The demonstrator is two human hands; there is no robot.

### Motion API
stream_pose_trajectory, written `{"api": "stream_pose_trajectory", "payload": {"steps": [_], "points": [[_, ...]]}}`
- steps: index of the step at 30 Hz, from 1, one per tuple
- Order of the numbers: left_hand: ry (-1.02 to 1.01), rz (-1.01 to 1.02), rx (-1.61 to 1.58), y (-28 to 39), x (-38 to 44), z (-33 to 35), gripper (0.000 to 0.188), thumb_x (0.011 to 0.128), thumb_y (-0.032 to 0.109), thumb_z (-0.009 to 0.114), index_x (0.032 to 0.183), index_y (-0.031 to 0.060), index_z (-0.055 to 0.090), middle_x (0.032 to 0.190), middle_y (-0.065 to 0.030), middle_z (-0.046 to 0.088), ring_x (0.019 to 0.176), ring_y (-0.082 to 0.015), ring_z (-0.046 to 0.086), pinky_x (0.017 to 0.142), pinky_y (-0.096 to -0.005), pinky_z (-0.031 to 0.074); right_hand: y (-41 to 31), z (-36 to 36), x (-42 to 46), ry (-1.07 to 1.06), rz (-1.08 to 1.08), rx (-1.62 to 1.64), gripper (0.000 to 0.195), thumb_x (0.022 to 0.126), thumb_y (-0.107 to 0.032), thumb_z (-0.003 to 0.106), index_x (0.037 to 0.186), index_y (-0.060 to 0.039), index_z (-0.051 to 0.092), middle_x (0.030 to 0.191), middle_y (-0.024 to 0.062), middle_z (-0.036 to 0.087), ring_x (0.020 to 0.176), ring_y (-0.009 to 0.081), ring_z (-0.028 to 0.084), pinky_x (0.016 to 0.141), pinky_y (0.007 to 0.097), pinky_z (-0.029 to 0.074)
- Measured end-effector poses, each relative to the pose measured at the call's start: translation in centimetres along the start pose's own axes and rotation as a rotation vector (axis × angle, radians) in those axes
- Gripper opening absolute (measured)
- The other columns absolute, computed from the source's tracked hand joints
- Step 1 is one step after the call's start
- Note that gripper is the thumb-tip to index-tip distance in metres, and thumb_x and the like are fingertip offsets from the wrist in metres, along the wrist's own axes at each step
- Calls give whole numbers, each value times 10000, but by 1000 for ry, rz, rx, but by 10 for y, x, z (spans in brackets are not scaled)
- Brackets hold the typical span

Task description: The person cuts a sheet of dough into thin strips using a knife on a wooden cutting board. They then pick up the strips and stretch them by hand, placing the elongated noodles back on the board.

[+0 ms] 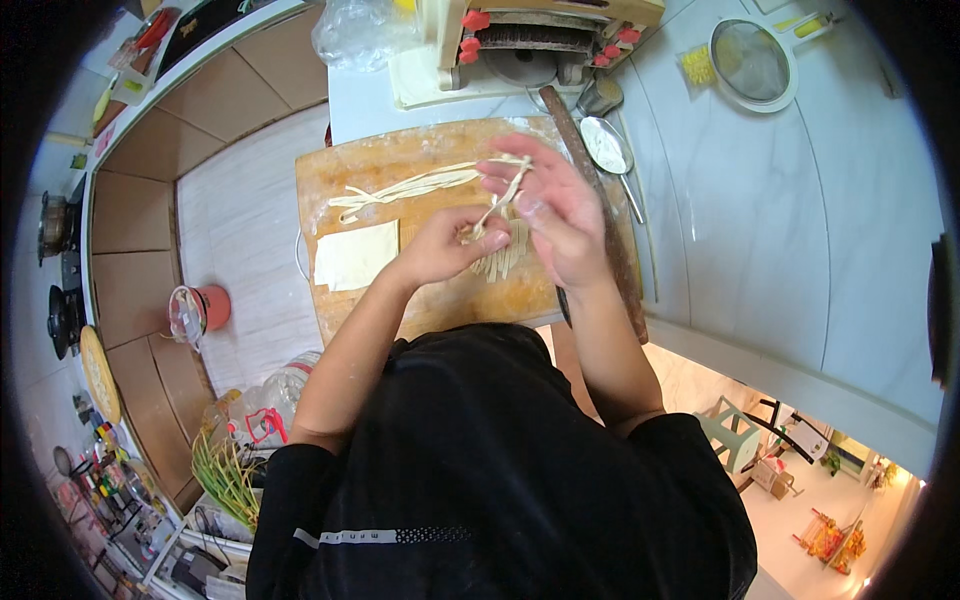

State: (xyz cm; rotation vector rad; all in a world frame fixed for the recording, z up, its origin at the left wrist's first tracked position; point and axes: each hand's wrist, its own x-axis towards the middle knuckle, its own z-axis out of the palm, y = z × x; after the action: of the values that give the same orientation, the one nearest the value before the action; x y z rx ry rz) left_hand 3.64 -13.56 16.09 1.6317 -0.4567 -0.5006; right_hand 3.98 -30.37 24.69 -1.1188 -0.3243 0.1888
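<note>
My left hand (454, 244) pinches pale dough strips between thumb and fingers, above the middle of a floured wooden board (427, 311). From this grip a dough strand (512, 187) rises to my right hand (566, 214). The right fingers are spread and blurred, and the strand crosses in front of them near the thumb. Whether they grip it is unclear. Under my hands lies a bunch of short cut noodles (499, 262), partly hidden. Long noodle strips (409, 187) stretch across the board's far side. A flat folded dough sheet (358, 255) rests at its left.
A noodle-rolling machine (536, 37) with red knobs stands behind the board. Along the right edge lie a dark wooden stick (592, 172) and a spoon of flour (606, 146). A sieve (752, 64) sits on the right counter. A pink bucket (214, 306) stands on the left floor.
</note>
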Motion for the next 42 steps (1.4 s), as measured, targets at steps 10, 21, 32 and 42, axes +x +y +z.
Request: {"api": "stream_pose_trajectory", "payload": {"steps": [10, 21, 32, 42], "points": [[202, -287, -34, -29, -73, -67, 231, 978, 253, 523, 874, 54, 578, 799, 16, 559, 704, -64, 490, 629, -231, 430, -15, -48, 9, 211, -100, -77, 525, 896, -127, 553, 1365, 36, 385, 1373, 186, 440, 1223, 310, 476, 1048, 440, 367], [300, -234, 998, -60, -41, -122, 279, 859, 224, 632, 1059, 30, 611, 916, -152, 659, 900, -292, 604, 784, -372, 484, 122, -121, -9, 449, 251, -864, 414, 816, -163, 652, 1181, 20, 585, 1131, 182, 636, 1007, 232, 628, 876, 327, 483], [238, -234, 754, -72, -95, -30, 224, 820, 207, 640, 973, 44, 619, 931, -125, 665, 902, -330, 602, 791, -431, 473, 168, -64, -17, 120, 882, -1518, 450, 807, -427, 610, 936, -2, 682, 982, 185, 677, 936, 333, 652, 785, 421, 521], [352, -209, 367, -60, -109, -3, 261, 851, 216, 644, 1022, 20, 618, 918, -138, 670, 897, -277, 632, 793, -355, 489, 166, -66, -45, 194, 382, -1320, 206, 752, -245, 672, 829, -55, 650, 795, 122, 681, 754, 273, 666, 667, 383, 522]]}}
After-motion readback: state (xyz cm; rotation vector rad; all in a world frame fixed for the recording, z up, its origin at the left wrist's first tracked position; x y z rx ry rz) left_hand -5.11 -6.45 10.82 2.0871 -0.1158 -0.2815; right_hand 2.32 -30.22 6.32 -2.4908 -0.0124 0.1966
